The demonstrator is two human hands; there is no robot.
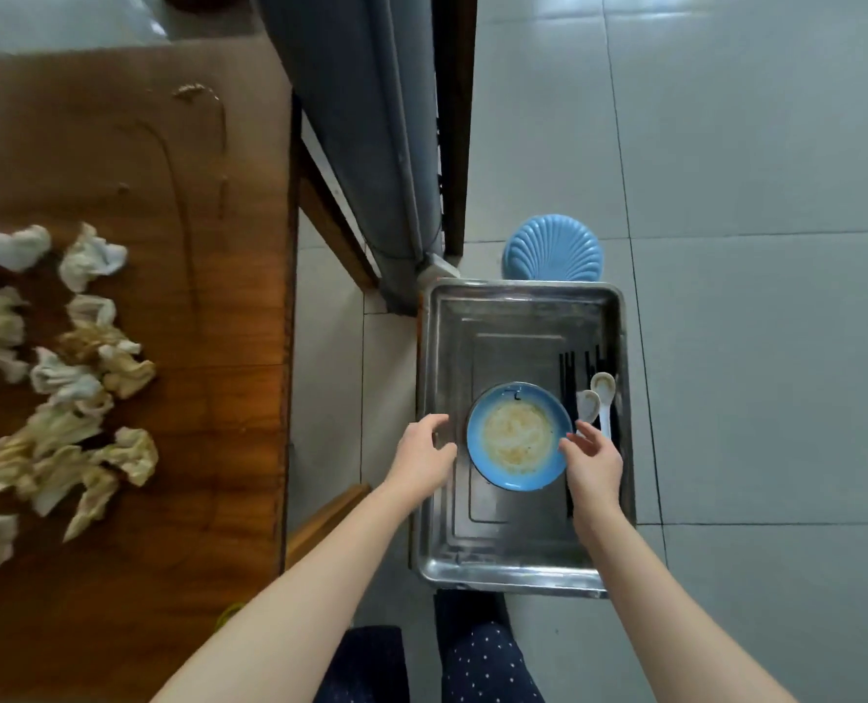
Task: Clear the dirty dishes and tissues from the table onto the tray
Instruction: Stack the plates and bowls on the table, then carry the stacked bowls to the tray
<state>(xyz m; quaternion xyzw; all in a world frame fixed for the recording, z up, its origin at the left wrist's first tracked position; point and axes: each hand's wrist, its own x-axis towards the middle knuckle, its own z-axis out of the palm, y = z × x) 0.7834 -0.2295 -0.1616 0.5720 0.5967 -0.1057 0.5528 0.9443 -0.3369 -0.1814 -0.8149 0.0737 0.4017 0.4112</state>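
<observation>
Looking down through the head camera, I see the blue plate (519,436) lying flat inside the metal tray (472,322), in the nearer half and a little toward the right side. The plate is dirty, with a pale yellowish smear of food over its centre.

Both hands are beside the plate and neither one holds it. The left hand (424,451) is over the left rim of the tray, its fingers spread and loosely curved, and a small gap separates it from the plate. The right hand (591,461) is at the right edge of the plate, fingers loose and apart. Its fingertips come very close to the rim, but I cannot tell if they really touch it.

Just to the right of the plate, black chopsticks (568,372) lie along the tray. Two white spoons (603,385) rest over them, and the right hand partly covers their handles.

The tray stands on a light blue stool (553,243), of which only the far part shows. On the left, well apart from the tray, is the wooden table (208,276). Many crumpled tissues (74,378), some white and some stained brown, lie scattered on its left part. Grey floor tiles (751,144) fill the right side, and at the bottom edge I see the person's legs in dark dotted trousers (482,657).
</observation>
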